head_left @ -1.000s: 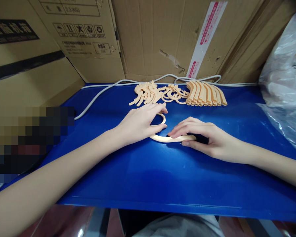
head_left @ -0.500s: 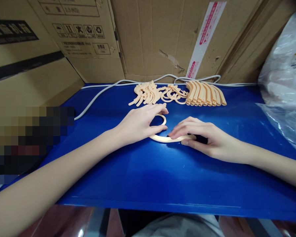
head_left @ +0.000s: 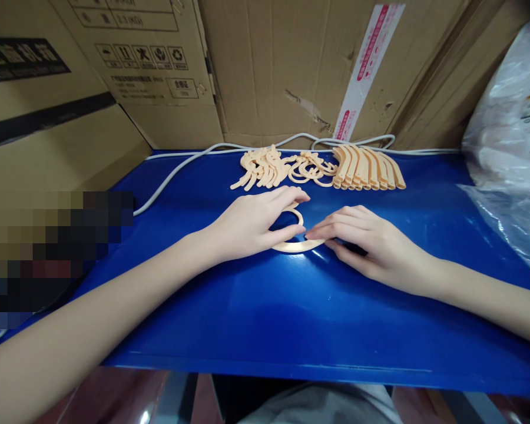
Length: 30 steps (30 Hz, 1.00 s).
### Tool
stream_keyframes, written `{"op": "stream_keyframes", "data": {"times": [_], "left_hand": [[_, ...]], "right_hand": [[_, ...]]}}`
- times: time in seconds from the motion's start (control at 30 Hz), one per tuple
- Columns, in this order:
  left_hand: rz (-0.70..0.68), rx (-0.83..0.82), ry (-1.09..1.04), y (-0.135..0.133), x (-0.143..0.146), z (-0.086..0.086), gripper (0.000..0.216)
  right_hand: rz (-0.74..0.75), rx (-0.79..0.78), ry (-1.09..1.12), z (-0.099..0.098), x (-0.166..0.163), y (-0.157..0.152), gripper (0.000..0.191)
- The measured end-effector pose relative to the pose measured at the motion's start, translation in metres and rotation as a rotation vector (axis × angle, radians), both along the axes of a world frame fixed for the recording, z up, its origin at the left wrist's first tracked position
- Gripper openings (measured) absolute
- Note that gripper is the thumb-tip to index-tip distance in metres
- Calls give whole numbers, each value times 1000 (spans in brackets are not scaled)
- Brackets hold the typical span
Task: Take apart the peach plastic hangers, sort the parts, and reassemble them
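Note:
A peach-coloured curved plastic piece point(head_left: 297, 246) lies on the blue table top point(head_left: 265, 318), with a thin ring-shaped part point(head_left: 297, 213) joined to it at the left. My left hand point(head_left: 251, 222) curls over the ring part, thumb and fingers pinching it. My right hand point(head_left: 362, 241) lies over the right end of the curved piece, fingertips pressed on it. Behind the hands lie three groups of the same peach parts: hooked strips point(head_left: 261, 167), thin rings point(head_left: 310, 167) and a neat row of thick curved bars point(head_left: 367, 168).
Cardboard boxes point(head_left: 291, 65) wall off the back and left. A white cable point(head_left: 176, 171) runs along the table's rear edge. A clear plastic bag point(head_left: 512, 141) sits at the right. A blurred patch covers the left side.
My right hand has slid left along the curved piece, covering more of its right end. My left hand's fingers have closed a little further over the ring part.

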<state>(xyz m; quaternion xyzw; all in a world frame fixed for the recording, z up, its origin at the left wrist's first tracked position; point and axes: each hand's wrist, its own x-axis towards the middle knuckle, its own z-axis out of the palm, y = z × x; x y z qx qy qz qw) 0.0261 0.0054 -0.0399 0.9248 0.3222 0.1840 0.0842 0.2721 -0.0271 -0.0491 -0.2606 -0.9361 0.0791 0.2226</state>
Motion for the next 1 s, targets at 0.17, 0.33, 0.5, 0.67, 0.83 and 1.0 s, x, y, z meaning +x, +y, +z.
{"op": "stream_keyframes", "data": {"times": [0.17,0.33,0.5,0.67,0.83,1.0], "left_hand": [[-33,-29,-47,2,0,-1,39],[-117,-44,-49,7,-1,-4,35],[-169,-96,-113,7,0,-5,36],[-200,-142,-135,10,-1,-7,37],[-217,-139,-107,10,-2,-6,37],[-206,-137,-48,7,-3,-1,37]], "right_hand": [[-67,21,45,-2,0,2,31],[-89,-35,56,-4,2,3,25],[-79,-81,89,-7,5,6,24],[-95,-89,105,-8,4,6,23],[-100,-96,105,-6,4,5,23],[-106,-80,77,-4,4,5,25]]}}
